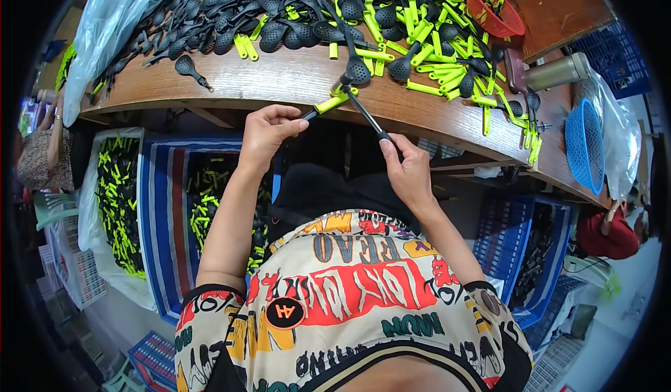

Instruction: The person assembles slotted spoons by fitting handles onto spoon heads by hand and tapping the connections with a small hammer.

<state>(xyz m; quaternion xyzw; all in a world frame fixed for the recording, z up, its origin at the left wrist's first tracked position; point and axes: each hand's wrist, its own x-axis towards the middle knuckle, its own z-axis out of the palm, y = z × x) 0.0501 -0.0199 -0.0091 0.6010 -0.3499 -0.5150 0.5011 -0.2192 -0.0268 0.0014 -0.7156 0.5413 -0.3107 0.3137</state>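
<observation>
My left hand (267, 137) is closed around the black end of a lime-green and black utensil handle (328, 104) at the table's front edge. In my right hand (408, 170) is what looks like a small hammer (365, 114), its shaft slanting up and left. The hammer's head sits over the far end of the handle; whether they touch I cannot tell. Just beyond lies a black perforated spoon (358, 71). Behind it are heaped black perforated spoons (272, 37) and loose lime-green handle pieces (447, 74).
The wooden table (258, 81) curves across in front. On its right are a red basket (493, 14), a steel flask (559, 72) and a blue basket (584, 147). Below stand a striped bag (162, 231) and a blue crate (500, 245). Other people are at both sides.
</observation>
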